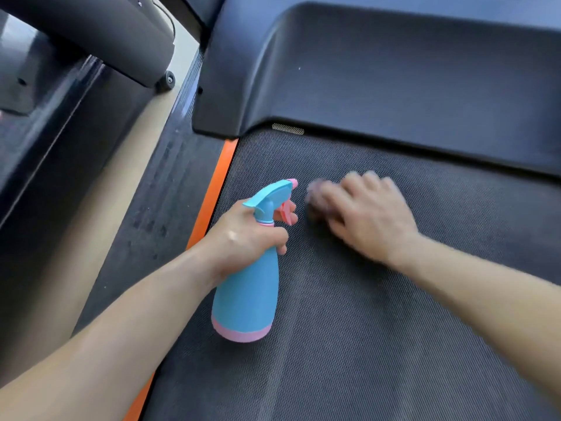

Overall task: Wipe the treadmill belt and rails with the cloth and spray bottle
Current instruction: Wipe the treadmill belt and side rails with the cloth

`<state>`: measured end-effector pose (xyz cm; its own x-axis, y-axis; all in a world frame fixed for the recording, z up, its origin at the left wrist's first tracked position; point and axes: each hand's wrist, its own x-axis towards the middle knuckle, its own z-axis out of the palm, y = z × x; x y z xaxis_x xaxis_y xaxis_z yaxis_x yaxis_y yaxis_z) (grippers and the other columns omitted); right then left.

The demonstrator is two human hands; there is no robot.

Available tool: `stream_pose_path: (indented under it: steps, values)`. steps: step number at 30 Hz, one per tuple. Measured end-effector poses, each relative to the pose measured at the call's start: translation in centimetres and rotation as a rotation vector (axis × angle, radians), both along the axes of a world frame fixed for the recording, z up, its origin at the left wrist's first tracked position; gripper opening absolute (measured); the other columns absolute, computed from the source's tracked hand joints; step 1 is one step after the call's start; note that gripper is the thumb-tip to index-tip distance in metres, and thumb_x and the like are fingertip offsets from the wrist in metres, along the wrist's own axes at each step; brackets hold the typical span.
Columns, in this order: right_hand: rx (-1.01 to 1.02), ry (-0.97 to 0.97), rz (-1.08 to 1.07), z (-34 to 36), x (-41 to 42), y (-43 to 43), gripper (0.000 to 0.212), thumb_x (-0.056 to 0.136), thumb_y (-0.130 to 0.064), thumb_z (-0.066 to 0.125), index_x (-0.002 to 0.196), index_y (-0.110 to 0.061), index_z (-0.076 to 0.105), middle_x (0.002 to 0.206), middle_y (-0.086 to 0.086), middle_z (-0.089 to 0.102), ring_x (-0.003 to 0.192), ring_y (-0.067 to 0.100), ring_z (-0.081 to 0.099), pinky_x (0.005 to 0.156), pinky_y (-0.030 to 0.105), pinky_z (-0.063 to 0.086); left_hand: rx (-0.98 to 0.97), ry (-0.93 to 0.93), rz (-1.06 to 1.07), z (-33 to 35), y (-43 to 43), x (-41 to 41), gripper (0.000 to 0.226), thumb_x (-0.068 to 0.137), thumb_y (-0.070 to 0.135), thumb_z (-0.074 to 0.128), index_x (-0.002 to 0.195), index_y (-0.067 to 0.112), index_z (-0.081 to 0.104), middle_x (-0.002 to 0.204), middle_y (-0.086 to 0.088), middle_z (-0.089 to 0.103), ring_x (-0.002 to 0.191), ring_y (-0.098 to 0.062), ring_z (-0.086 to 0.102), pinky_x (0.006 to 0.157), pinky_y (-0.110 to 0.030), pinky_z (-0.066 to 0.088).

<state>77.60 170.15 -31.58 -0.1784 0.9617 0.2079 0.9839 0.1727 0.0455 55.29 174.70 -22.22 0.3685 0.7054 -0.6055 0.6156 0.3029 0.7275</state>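
**A:** What is being held, and where is it?

**B:** A sky-blue plastic spray bottle [246, 299] with a pink band round its base, a pink trigger and a pink nozzle tip sits just left of the frame's centre. The left hand [247, 238] grips its neck. The fingers are curled round it, and one finger lies on the trigger. The nozzle points toward the upper right, at the other hand.

**A:** And the other hand?

**B:** The right hand [368, 214] is palm down at the centre, blurred by motion. Its fingers are close together and bent down over a small pale cloth [315, 194], holding it against the belt. Only a smeared edge of the cloth shows past the knuckles.

**A:** What surface is this?

**B:** It is a dark grey, finely textured treadmill belt [379, 344] that fills the lower right. A narrow orange strip [212, 196] runs along the belt's left edge, with a dark ribbed side rail [158, 223] beside it. A smooth black motor cover [394, 71] spans the top.

**A:** And the room?

**B:** There is a tan floor [100, 226] on the left. The dark frame of a second machine [91, 34] is in the upper left.
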Motion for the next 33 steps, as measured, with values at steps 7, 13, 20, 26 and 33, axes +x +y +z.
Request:
stream_pose_path:
  steps: [7, 13, 20, 26, 33]
  values:
    - [0.023, 0.069, -0.185, -0.3, -3.9, -1.4, 0.041, 0.085, -0.047, 0.059, 0.116, -0.021, 0.058, 0.102, 0.008, 0.056, 0.088, 0.034, 0.052, 0.073, 0.047, 0.039, -0.003, -0.015, 0.056, 0.0, 0.9, -0.6, 0.051, 0.077, -0.003, 0.070, 0.116, 0.030, 0.073, 0.110, 0.015, 0.077, 0.092, -0.011, 0.068, 0.082, -0.027, 0.052]
    - [0.014, 0.040, 0.032, -0.5, -1.3, -0.2, 0.044, 0.089, -0.054, 0.053, 0.121, -0.025, 0.060, 0.101, 0.007, 0.056, 0.085, 0.034, 0.052, 0.069, 0.045, 0.043, 0.070, 0.001, 0.057, 0.2, 0.9, -0.9, 0.045, 0.079, -0.001, 0.070, 0.112, 0.030, 0.074, 0.111, 0.021, 0.075, 0.088, -0.001, 0.066, 0.064, -0.005, 0.045]
    - [0.058, 0.055, -0.303, -0.4, -1.6, 1.9, 0.042, 0.093, -0.055, 0.051, 0.121, -0.024, 0.058, 0.105, 0.010, 0.056, 0.091, 0.035, 0.053, 0.074, 0.046, 0.038, 0.127, -0.008, -0.018, -0.5, 0.5, -0.9, 0.041, 0.079, -0.001, 0.070, 0.108, 0.029, 0.074, 0.112, 0.021, 0.074, 0.100, -0.003, 0.067, 0.074, -0.007, 0.047]
    - [-0.030, 0.056, 0.053, -0.7, 0.3, -3.0, 0.050, 0.096, -0.062, 0.047, 0.130, -0.028, 0.061, 0.103, 0.005, 0.057, 0.084, 0.033, 0.053, 0.066, 0.044, 0.044, 0.161, 0.005, -0.011, -0.4, 0.5, -0.7, 0.045, 0.077, -0.001, 0.070, 0.105, 0.034, 0.074, 0.110, 0.020, 0.075, 0.100, 0.000, 0.064, 0.072, -0.003, 0.044]
    - [0.035, 0.121, -0.370, -0.6, 1.6, 3.1, 0.049, 0.092, -0.062, 0.049, 0.125, -0.028, 0.059, 0.109, 0.009, 0.057, 0.093, 0.036, 0.053, 0.073, 0.046, 0.042, 0.129, -0.011, -0.043, -0.5, 0.4, -0.1, 0.053, 0.066, 0.019, 0.062, 0.116, 0.030, 0.073, 0.109, 0.016, 0.077, 0.084, -0.013, 0.074, 0.078, -0.025, 0.055]
